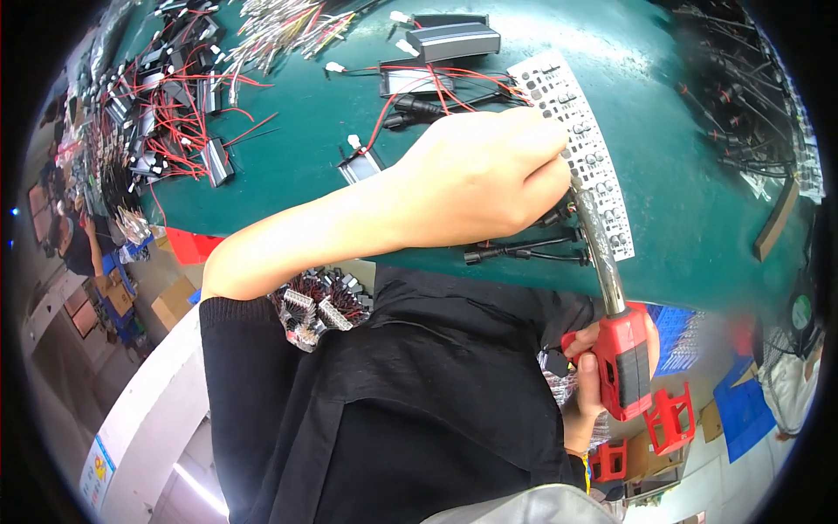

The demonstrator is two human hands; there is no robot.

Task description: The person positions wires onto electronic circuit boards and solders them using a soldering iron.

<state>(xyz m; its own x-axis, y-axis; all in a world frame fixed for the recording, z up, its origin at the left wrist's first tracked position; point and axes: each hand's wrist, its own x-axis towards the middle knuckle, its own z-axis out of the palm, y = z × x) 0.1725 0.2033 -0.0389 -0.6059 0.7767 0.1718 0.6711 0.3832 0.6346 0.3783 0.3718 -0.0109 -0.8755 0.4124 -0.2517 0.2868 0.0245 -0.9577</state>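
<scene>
A white circuit-board strip [611, 196] with rows of black components lies on the green table [698, 236]. My left hand [497, 166] is closed over its left edge, fingers bent down; the hand itself hides what they pinch. In my right hand [591, 380] is a soldering gun [624, 362] with a red and black handle. Its long metal barrel [598, 240] points away from me, the end reaching the board beside my left fingers. Black cables with connectors [515, 251] stick out below my left hand. Red wires [476, 74] run to the board's far end.
Dark metal-cased modules [454, 39] lie beyond my left hand. At the left is a heap of modules with red wires [179, 113], beside a bundle of loose wires [284, 31]. Black cables [742, 96] crowd the right side, near a brown bar [777, 218]. Red stools [670, 419] stand below.
</scene>
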